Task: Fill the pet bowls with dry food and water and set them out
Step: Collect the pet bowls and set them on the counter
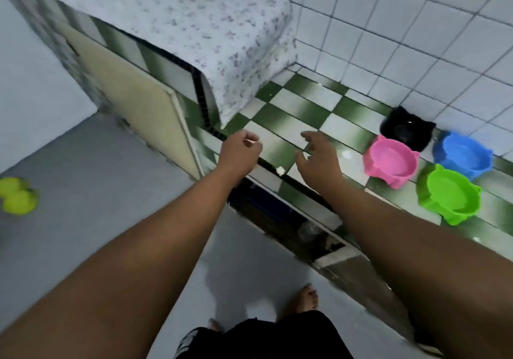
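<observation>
Head view: our spread-fingered right hand [319,161] should take the pink bowl [391,161] by its rim; left hand [240,151] curled, empty.

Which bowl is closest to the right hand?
The pink bowl, just beyond the right hand; black bowl, blue bowl and green bowl sit farther off.

view: head, one wide-angle camera worn on the person's head
facing: forward and steeply down, onto green-checked tiled ledge [294,119] and grey floor [91,192]
near: both forearms fill the lower frame; left hand [240,151] and right hand [319,158] mid-frame
farther: pink bowl [391,161] at right, near wall
bottom edge: person's own foot [306,299]
lens: tile lines bend toward edges
</observation>
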The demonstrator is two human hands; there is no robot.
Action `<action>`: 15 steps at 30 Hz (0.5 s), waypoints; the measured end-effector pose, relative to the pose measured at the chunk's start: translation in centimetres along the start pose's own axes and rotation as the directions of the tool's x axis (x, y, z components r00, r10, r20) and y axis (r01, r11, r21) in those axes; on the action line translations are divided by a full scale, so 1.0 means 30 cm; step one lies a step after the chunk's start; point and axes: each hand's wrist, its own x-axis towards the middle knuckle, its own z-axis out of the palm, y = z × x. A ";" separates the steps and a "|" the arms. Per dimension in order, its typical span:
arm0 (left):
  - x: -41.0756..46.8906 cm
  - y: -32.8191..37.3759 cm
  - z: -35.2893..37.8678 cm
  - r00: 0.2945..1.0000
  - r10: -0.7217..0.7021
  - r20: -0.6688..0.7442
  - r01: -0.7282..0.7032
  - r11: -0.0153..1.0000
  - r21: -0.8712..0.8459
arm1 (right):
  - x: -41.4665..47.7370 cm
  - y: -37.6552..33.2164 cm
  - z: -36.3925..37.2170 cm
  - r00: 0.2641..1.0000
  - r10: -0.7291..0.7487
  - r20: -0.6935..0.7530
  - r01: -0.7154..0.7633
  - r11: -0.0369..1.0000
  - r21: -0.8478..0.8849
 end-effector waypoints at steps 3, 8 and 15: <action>-0.049 -0.114 -0.242 0.998 -0.021 -0.063 0.021 1.000 -0.006 | -0.040 -0.194 0.183 0.995 -0.064 0.079 0.063 0.998 0.021; -0.131 -0.340 -0.625 0.961 -0.133 -0.242 0.118 0.990 -0.075 | -0.074 -0.479 0.454 0.957 -0.169 0.236 0.155 0.985 0.076; -0.191 -0.672 -0.995 0.838 -0.316 -0.445 0.238 0.945 -0.223 | -0.062 -0.786 0.827 0.870 -0.285 0.403 0.259 0.958 0.119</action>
